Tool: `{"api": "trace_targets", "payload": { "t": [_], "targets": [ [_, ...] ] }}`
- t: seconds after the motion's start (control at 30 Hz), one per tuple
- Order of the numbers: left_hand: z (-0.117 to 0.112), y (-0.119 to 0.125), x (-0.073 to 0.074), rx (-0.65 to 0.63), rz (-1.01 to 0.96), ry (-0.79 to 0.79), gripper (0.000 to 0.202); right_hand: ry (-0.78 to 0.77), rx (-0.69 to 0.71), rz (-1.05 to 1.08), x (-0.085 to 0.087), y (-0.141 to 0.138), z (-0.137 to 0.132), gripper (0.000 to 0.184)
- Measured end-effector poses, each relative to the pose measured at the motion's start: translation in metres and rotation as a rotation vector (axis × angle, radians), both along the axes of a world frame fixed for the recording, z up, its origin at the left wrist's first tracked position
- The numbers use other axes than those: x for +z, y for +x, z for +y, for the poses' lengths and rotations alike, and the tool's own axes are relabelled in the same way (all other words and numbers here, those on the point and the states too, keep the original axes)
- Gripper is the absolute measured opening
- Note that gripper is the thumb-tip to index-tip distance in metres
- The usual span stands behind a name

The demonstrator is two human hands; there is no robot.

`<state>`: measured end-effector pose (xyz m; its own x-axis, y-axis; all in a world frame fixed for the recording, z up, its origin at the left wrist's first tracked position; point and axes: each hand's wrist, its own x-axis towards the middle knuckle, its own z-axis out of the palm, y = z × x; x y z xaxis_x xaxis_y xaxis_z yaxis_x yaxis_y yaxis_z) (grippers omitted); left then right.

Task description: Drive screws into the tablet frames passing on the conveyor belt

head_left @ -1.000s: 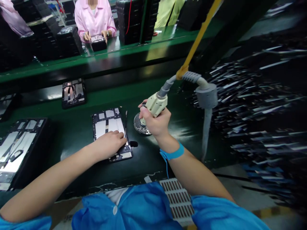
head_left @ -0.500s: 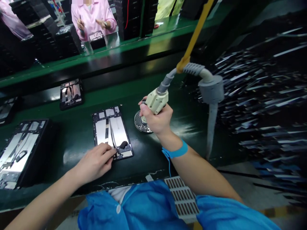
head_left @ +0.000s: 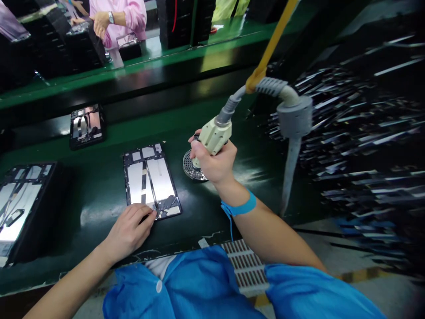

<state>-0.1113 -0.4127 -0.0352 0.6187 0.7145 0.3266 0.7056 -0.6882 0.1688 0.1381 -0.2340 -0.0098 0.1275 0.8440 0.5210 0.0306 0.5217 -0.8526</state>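
Observation:
An opened tablet (head_left: 166, 177) with silver plates and dark ribbon cables lies on the green bench. At its lower edge is my left hand (head_left: 133, 230), thumb and fingertips pinched together; what is between them, if anything, is too small to tell. A flat black piece (head_left: 168, 203) rests inside the tablet, right of those fingers. My right hand (head_left: 217, 161) is wrapped round a cream electric screwdriver (head_left: 215, 135), held tilted with its lower end over a round perforated screw tray (head_left: 191, 168). The tool's tip is hidden by my hand and the tray.
More opened tablets lie left: a stack (head_left: 29, 190) at the near left and one (head_left: 86, 126) farther back. A yellow strap (head_left: 274, 40) holds the screwdriver's grey cable (head_left: 270, 86) from above. Across the bench, a person in pink (head_left: 133, 17) works beside black stacks (head_left: 179, 22).
The black piece that stood raised in the tablet now lies flatter. My left fingers remain at the lower edge, and the screwdriver stays over the tray. The person opposite has moved their hands left.

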Motion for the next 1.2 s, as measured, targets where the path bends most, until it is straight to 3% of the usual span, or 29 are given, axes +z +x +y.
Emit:
{"api": "trace_targets", "payload": {
  "t": [0.33,0.57,0.63,0.8,0.9,1.2],
  "targets": [
    [0.001,0.005,-0.009,0.028,-0.163,-0.017,0.033,-0.014,-0.008,0.006,0.001,0.000,-0.002,0.019],
    [-0.018,0.012,-0.020,0.337,-0.180,-0.073,0.033,-0.021,0.026,0.022,0.007,0.000,-0.004,0.019],
    [-0.010,0.013,-0.024,0.335,-0.218,-0.096,0.030,-0.013,0.037,0.015,0.006,0.000,-0.006,0.018],
    [0.044,0.015,-0.026,0.306,-0.236,-0.059,0.019,0.008,0.038,0.029,-0.001,0.000,-0.006,0.019],
    [0.065,0.018,-0.026,0.301,-0.221,-0.009,0.019,0.015,0.015,0.043,-0.004,0.000,-0.004,0.018],
    [0.060,0.022,-0.027,0.317,-0.159,0.020,0.021,-0.041,-0.002,0.011,-0.011,0.000,-0.004,0.018]
  ]
}}
